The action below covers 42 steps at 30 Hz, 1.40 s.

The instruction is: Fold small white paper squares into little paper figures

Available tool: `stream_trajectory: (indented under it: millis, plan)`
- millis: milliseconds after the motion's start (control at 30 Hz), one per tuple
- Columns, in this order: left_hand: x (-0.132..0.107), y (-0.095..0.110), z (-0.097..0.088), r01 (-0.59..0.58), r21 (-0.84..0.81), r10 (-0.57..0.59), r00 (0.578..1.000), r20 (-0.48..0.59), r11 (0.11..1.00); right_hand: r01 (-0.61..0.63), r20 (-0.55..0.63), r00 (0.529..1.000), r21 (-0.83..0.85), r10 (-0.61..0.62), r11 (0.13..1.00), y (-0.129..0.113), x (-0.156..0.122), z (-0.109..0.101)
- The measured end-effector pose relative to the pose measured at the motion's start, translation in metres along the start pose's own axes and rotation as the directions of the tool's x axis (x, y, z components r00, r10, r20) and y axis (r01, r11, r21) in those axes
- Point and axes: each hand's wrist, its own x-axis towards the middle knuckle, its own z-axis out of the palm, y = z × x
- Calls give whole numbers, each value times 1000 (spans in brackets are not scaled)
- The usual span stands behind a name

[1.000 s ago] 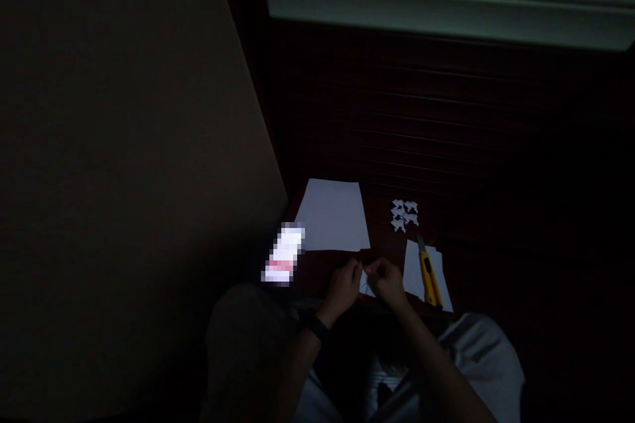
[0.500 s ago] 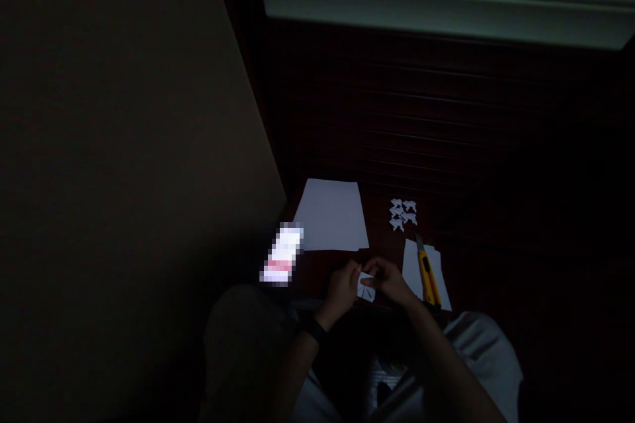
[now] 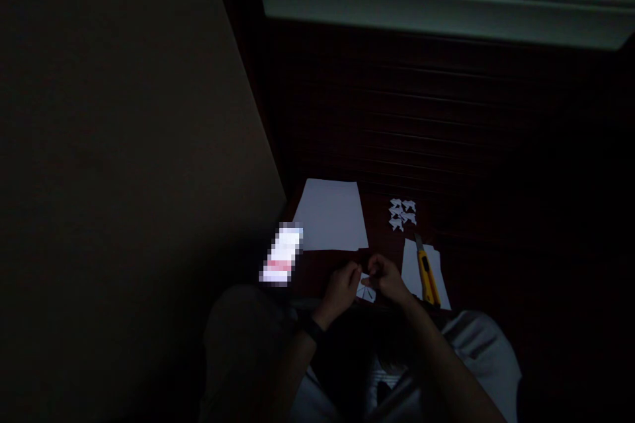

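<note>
A small white piece of folded paper (image 3: 366, 292), with crease lines fanning across it, lies between my hands near the front edge of the dark table. Its left side is pinched by my left hand (image 3: 343, 284), whose wrist bears a dark band. My right hand (image 3: 389, 279) has its thumb on the paper's upper right part, with the index finger curled above. Dim light hides the exact finger contact. Beyond my right hand lie several small folded paper figures (image 3: 402, 214) in a cluster.
A stack of large white paper (image 3: 333, 215) lies at the back left. In front of it glows a blurred phone screen (image 3: 282, 256). On the right, a yellow utility knife (image 3: 428, 279) with its blade out rests on smaller white sheets (image 3: 411, 269). A wall (image 3: 149, 145) borders the left.
My right hand's index finger has lifted and curled slightly away from the paper's top edge. My left hand and the paper stay almost in place.
</note>
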Motion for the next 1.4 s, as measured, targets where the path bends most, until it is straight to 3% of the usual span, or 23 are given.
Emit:
stream_trajectory:
  millis: [367, 633, 867, 1133, 1400]
  plan:
    - [1, -5, 0, -58, 55, 58, 998, 0, 997, -6, 116, 993, 39, 1, 999, -6, -1, -8]
    - [0, -7, -1, -78, 42, 75, 995, 66, 996, -23, 77, 997, 122, 13, 992, 3, 3, -3]
    - [0, -8, 0, -104, 46, 101, 993, 55, 994, -57, 113, 993, 199, 35, 978, 6, 5, -3]
    - [1, -8, -2, -104, -13, 105, 993, 55, 994, -50, 130, 991, 176, 27, 983, 4, 5, -7]
    - [0, -6, -3, -77, -34, 79, 995, 58, 996, -95, 87, 993, 244, 76, 965, 9, 6, -2]
